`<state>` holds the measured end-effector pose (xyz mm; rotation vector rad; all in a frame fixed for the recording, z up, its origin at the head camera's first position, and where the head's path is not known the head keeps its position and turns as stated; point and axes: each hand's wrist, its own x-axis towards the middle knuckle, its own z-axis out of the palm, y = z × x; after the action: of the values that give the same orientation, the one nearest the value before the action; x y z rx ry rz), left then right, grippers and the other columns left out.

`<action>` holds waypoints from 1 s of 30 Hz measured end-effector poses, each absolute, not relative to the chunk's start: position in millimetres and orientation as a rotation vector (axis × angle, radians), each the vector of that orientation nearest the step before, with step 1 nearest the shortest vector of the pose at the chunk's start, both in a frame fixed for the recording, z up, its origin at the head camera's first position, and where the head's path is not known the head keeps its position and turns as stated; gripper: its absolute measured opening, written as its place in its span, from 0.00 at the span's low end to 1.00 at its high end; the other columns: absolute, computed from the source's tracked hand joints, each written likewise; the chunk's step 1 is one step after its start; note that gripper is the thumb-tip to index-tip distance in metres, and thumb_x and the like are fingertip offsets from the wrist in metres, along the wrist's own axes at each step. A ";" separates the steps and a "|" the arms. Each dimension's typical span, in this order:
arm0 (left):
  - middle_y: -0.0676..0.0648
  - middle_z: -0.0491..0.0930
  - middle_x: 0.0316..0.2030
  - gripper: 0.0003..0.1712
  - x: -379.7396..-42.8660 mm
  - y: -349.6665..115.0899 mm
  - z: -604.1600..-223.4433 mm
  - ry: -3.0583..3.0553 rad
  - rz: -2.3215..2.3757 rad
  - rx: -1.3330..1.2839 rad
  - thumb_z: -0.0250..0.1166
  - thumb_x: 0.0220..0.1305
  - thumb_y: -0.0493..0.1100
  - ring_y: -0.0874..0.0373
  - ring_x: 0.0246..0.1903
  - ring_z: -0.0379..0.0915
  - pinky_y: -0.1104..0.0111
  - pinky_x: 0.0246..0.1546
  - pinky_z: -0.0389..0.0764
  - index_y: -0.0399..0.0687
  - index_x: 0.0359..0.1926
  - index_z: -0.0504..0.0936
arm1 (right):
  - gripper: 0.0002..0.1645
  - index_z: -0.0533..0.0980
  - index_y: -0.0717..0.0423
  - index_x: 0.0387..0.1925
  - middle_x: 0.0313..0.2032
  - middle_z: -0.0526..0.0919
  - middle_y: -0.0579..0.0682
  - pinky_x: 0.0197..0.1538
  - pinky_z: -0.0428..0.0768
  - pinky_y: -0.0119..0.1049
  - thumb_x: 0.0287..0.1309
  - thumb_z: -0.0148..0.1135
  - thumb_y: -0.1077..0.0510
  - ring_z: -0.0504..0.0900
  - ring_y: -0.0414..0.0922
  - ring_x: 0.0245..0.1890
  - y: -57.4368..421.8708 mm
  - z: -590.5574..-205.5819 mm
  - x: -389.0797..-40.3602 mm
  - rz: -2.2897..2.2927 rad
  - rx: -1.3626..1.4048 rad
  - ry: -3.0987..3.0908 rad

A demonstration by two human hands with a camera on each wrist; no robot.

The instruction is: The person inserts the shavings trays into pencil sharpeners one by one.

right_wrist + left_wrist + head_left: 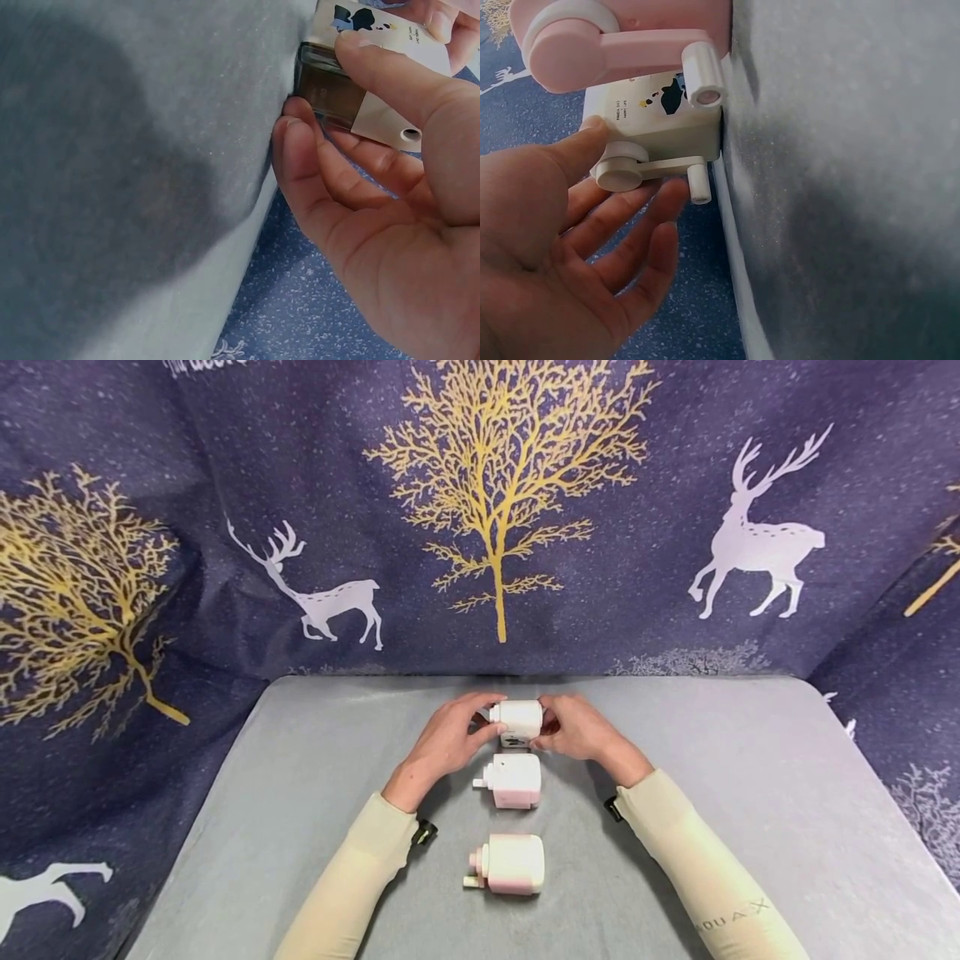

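At the back of the table, both hands hold a cream-white crank pencil sharpener point(521, 717) with a dark printed picture. My left hand point(450, 733) grips its crank end, thumb on the near face and fingers behind. The crank handle point(698, 184) shows beside those fingers in the left wrist view. From the other end my right hand point(579, 728) grips it, thumb on the printed face, near the dark clear shavings drawer point(328, 91). Just in front lies a pink-and-white pencil sharpener point(517, 781), its crank toward the left.
A second pink-and-white pencil sharpener point(516, 864) lies nearer, in line with the others, crank also toward the left. The grey table point(300, 760) ends at a dark blue cloth point(600, 635) with printed trees and deer, close behind the hands.
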<state>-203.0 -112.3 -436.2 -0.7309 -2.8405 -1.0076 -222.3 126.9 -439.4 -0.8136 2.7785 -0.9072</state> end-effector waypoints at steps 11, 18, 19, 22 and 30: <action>0.57 0.77 0.54 0.26 -207.4 -113.4 -435.3 -2.820 -0.974 -0.800 0.62 0.66 0.55 0.61 0.42 0.78 0.65 0.41 0.79 0.59 0.64 0.73 | 0.21 0.76 0.55 0.39 0.29 0.85 0.46 0.39 0.80 0.39 0.43 0.77 0.56 0.80 0.38 0.29 128.1 -442.1 -223.7 -0.903 -0.834 2.803; 0.56 0.75 0.56 0.29 -206.7 -113.9 -433.6 -2.832 -0.970 -0.819 0.60 0.68 0.57 0.62 0.44 0.77 0.65 0.43 0.78 0.59 0.67 0.70 | 0.21 0.76 0.57 0.40 0.29 0.85 0.45 0.36 0.81 0.38 0.45 0.76 0.56 0.81 0.39 0.27 131.3 -440.4 -220.2 -0.974 -0.874 2.793; 0.56 0.75 0.56 0.30 -206.4 -114.1 -433.2 -2.835 -0.969 -0.811 0.60 0.68 0.58 0.63 0.44 0.76 0.65 0.44 0.78 0.58 0.67 0.69 | 0.21 0.76 0.57 0.40 0.29 0.85 0.46 0.36 0.81 0.39 0.46 0.76 0.56 0.81 0.39 0.27 132.6 -439.9 -219.4 -0.997 -0.873 2.782; 0.54 0.76 0.54 0.32 -204.6 -116.3 -430.2 -2.835 -0.959 -0.787 0.60 0.67 0.60 0.62 0.45 0.76 0.64 0.44 0.78 0.55 0.67 0.69 | 0.22 0.77 0.61 0.44 0.30 0.85 0.48 0.38 0.81 0.38 0.48 0.74 0.57 0.82 0.40 0.29 138.5 -438.8 -216.0 -1.062 -0.842 2.746; 0.54 0.78 0.50 0.28 -192.3 -136.6 -411.8 -2.788 -0.910 -0.726 0.61 0.67 0.59 0.61 0.45 0.76 0.64 0.44 0.77 0.55 0.63 0.73 | 0.21 0.77 0.64 0.48 0.34 0.84 0.46 0.42 0.82 0.39 0.56 0.69 0.57 0.82 0.41 0.33 166.9 -431.7 -201.9 -1.116 -0.776 2.770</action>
<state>-192.3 -136.6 -411.8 -0.7262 -2.7885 -0.9096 -201.9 166.9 -431.7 -0.7759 2.7697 -1.1161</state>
